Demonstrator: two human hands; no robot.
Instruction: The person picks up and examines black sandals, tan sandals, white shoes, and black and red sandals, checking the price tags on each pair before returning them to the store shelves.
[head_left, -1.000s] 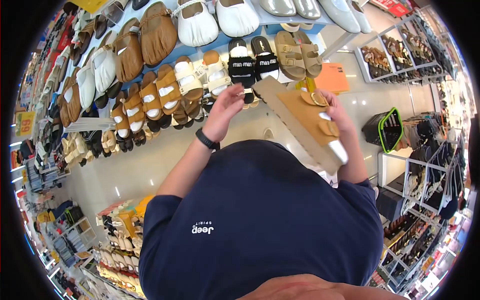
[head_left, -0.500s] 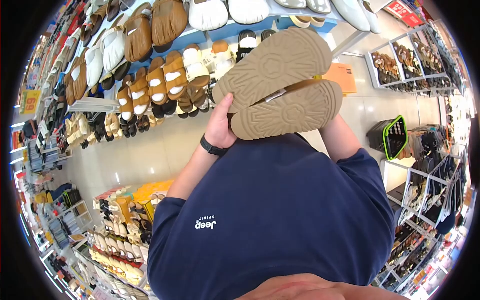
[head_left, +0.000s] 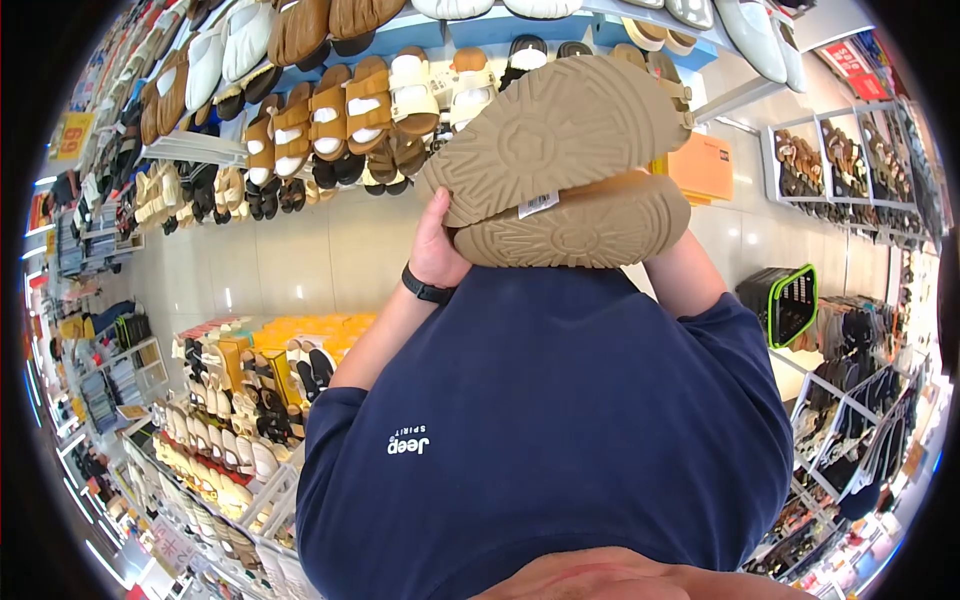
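Shoe shelving (head_left: 195,150) fills upper left; left hand (head_left: 438,250) grips tan-soled sandals (head_left: 540,140), undersides (head_left: 575,235) fully exposed; right hand hidden, fingers unreadable

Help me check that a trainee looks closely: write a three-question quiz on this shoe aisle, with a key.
1. Multiple choice: The soles of the held sandals, turned toward the camera, are
A) white
B) tan
C) black

2. True or false: The dark basket has a bright green rim.

3. Fill in: The black wristband is on the person's ____ wrist.

Key: 1) B; 2) true; 3) left
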